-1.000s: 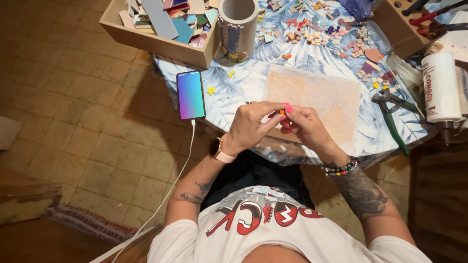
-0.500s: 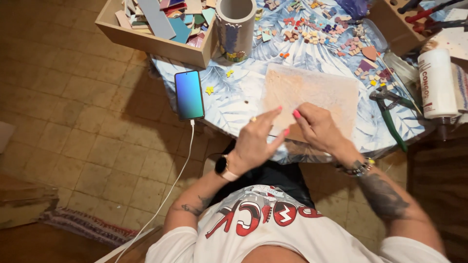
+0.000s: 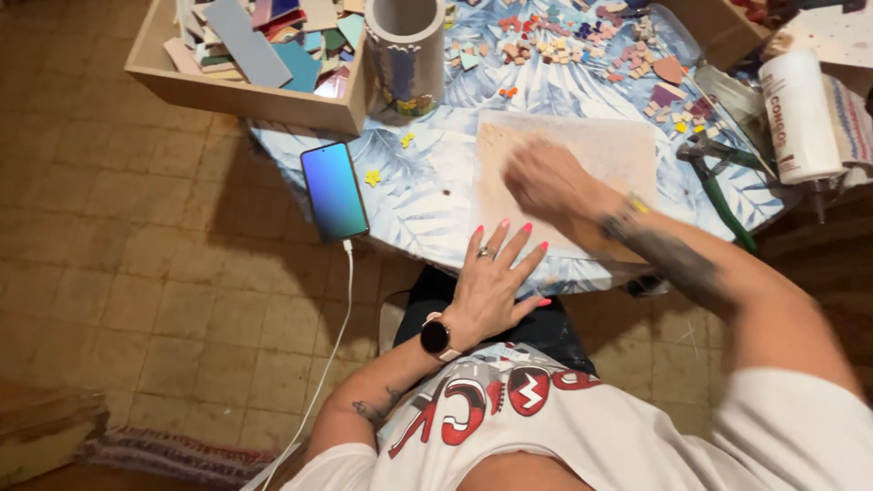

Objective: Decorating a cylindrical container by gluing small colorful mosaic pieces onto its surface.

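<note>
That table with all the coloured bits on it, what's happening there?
A seated person leans over a table with a leaf-print cover. The right hand is blurred over a pale board lying on the table, and I cannot tell whether it holds anything. The left hand hovers open at the near table edge, fingers spread. Small mosaic pieces are scattered at the far side, beside a wooden box of tiles and a grey cylinder. A phone lies plugged in to the left; green pliers sit to the right.

Left hand (image 3: 491, 277) spread flat at the table's (image 3: 427, 195) near edge, right hand (image 3: 546, 177) blurred on a pale square board (image 3: 600, 150), phone (image 3: 334, 191) at left edge, green pliers (image 3: 718, 182) at right edge
</note>
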